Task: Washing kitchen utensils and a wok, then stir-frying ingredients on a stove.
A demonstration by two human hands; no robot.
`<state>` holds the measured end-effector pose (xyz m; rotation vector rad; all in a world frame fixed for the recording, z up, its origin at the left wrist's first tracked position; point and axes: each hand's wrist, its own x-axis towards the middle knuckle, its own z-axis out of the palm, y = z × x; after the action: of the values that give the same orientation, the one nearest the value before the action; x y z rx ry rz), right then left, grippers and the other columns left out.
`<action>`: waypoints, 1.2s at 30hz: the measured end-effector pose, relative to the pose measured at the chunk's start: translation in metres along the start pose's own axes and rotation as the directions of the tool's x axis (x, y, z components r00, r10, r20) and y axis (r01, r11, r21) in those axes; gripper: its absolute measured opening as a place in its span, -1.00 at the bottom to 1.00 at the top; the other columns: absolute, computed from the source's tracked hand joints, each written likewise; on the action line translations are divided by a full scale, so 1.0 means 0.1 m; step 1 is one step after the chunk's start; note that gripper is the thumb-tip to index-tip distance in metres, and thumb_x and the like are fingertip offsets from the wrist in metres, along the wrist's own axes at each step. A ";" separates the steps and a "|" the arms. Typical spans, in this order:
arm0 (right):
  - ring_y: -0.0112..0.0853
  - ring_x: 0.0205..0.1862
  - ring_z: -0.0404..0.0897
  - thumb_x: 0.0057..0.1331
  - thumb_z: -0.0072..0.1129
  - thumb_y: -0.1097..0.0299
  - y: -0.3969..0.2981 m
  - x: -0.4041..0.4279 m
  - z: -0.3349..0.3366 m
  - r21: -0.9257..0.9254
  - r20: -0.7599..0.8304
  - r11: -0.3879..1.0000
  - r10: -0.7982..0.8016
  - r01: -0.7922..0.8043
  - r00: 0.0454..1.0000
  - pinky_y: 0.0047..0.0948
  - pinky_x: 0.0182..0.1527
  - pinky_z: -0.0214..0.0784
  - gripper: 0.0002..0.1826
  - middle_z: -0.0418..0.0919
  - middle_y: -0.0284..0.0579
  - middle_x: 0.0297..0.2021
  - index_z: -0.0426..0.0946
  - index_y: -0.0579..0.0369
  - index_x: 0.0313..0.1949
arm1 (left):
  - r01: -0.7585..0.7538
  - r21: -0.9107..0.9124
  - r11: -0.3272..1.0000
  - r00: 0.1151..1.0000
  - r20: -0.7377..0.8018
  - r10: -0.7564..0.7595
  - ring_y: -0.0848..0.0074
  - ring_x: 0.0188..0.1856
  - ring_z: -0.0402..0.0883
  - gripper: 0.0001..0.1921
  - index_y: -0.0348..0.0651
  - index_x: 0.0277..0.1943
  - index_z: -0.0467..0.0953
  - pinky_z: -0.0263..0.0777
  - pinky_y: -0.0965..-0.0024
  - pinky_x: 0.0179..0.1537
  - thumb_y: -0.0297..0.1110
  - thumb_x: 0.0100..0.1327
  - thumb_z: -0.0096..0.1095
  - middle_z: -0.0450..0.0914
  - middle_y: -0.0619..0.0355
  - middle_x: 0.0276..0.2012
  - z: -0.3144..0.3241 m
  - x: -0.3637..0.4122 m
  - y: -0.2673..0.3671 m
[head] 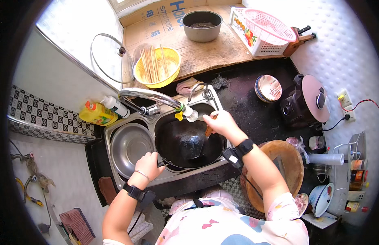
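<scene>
A black wok (174, 147) sits in the right basin of a double steel sink (177, 177). My left hand (149, 167) grips the wok's short black handle (161, 164) at the near left rim. In my right hand (220, 123) is the wooden handle (209, 131) of what looks like a spatula; its dark flat blade (193, 150) rests inside the wok. The chrome faucet (158, 95), with a white nozzle (190, 114) and yellow lever (179, 115), arches over the wok. Whether water runs from it is hard to tell. The left basin holds a steel bowl (131, 148).
Behind the sink stand a yellow basket (174, 69) with chopsticks, a glass lid (99, 58) and a grey pot (201, 33). Soap bottles (97, 114) flank the left. On the right are stacked bowls (269, 88), a rice cooker (312, 101) and a round wooden chopping board (290, 159).
</scene>
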<state>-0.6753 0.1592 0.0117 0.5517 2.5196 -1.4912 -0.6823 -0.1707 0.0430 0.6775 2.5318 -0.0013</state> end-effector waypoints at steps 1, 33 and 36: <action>-0.04 -0.38 0.66 0.26 0.18 -0.01 0.04 0.02 0.07 -0.018 -0.043 0.998 -0.065 0.065 0.997 -0.22 -0.27 0.49 -0.55 0.63 0.11 -0.51 0.64 0.20 -0.43 | -0.056 -0.015 0.998 0.996 -0.063 0.055 0.04 -0.06 0.62 -0.48 -0.23 0.02 0.47 0.53 0.10 -0.03 -0.09 0.10 0.44 0.57 -0.14 -0.09 -0.03 0.05 0.11; -0.16 -0.54 0.61 0.25 0.33 0.12 -0.12 -0.61 0.42 0.093 -0.338 0.995 -0.003 0.036 0.941 -0.32 -0.43 0.42 -0.63 0.57 0.04 -0.61 0.54 0.19 -0.50 | -0.042 0.445 0.894 0.931 -0.308 0.198 0.27 -0.13 0.69 -0.81 -0.06 -0.15 0.63 0.58 0.23 -0.11 -0.32 0.31 0.06 0.71 0.08 -0.21 0.06 2.52 -0.55; -0.17 -0.53 0.62 0.24 0.34 0.12 -0.11 -0.59 0.39 0.050 -0.403 0.997 -0.041 0.067 0.914 -0.33 -0.42 0.44 -0.63 0.58 0.01 -0.60 0.54 0.19 -0.50 | -0.081 0.455 0.887 0.899 -0.350 0.262 0.29 -0.15 0.69 -0.82 -0.05 -0.16 0.63 0.59 0.26 -0.17 -0.33 0.30 0.07 0.70 0.12 -0.24 0.13 2.59 -0.61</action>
<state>-0.6274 0.1065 0.0202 0.8885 2.8145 -1.6226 -0.8972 -0.1050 -0.1009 1.1900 2.8832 -0.4133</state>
